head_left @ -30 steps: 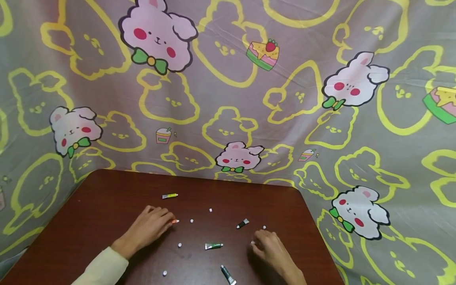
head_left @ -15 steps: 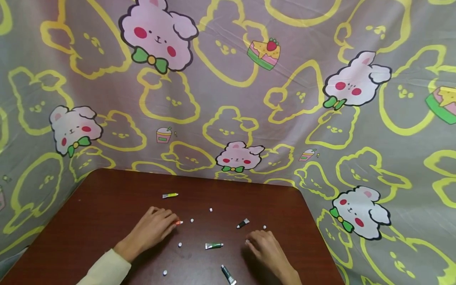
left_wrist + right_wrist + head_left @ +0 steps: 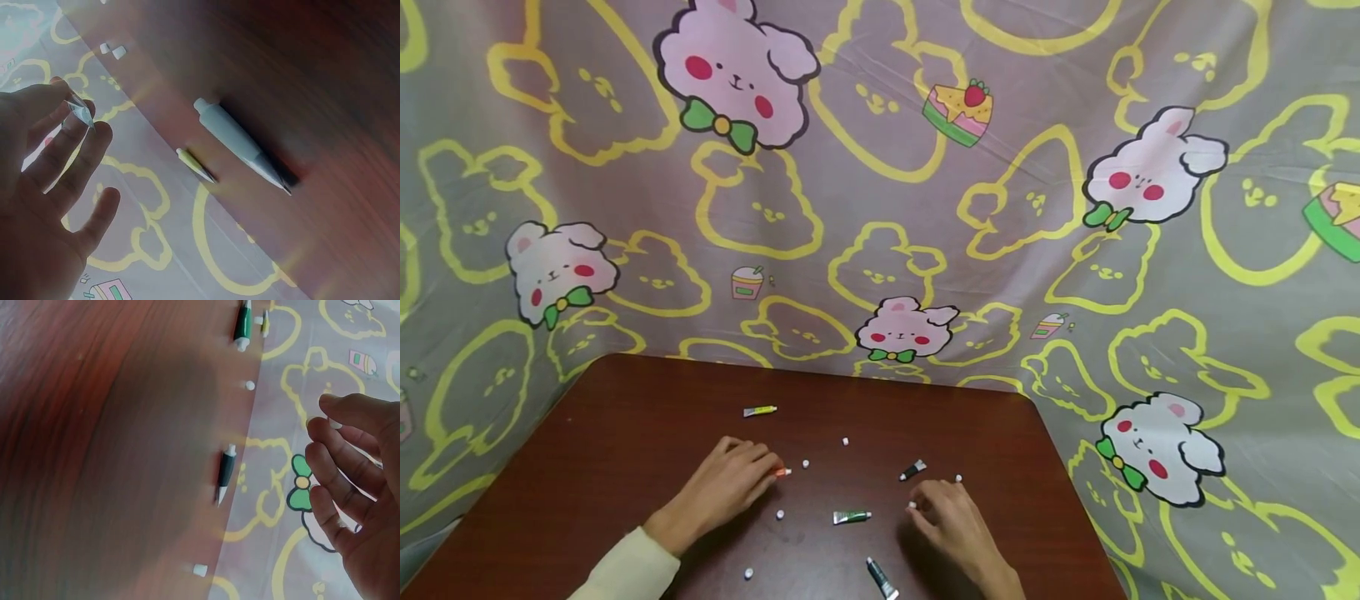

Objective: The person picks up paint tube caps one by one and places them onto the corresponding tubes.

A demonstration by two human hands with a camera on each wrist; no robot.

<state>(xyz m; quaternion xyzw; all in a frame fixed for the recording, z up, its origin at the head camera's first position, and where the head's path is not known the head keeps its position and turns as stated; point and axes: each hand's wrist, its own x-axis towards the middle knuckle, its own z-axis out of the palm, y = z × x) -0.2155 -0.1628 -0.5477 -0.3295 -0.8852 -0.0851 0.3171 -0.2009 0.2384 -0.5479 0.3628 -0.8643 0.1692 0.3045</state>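
Observation:
My left hand (image 3: 730, 479) pinches a small orange paint tube (image 3: 783, 472), its white nozzle end pointing right in the head view. The tube's flat crimped silver end (image 3: 80, 112) sticks out between the fingers in the left wrist view. Over the right part of the table, my right hand (image 3: 957, 525) pinches a small white cap (image 3: 335, 423) between thumb and forefinger. Close in front of this hand lies a black paint tube (image 3: 913, 471). A green paint tube (image 3: 852, 517) lies between the two hands, and a dark paint tube (image 3: 882, 578) rests nearer the front.
Several loose white caps (image 3: 780, 514) are scattered over the brown table (image 3: 647, 417). A yellow paint tube (image 3: 760, 411) lies farther back. In the left wrist view a pale tube (image 3: 234, 137) lies on the tabletop. A patterned curtain (image 3: 820, 200) rises behind the table.
My left hand has shifted slightly right with the orange paint tube. My right hand has moved a little left with the white cap. The other tubes and caps stay put.

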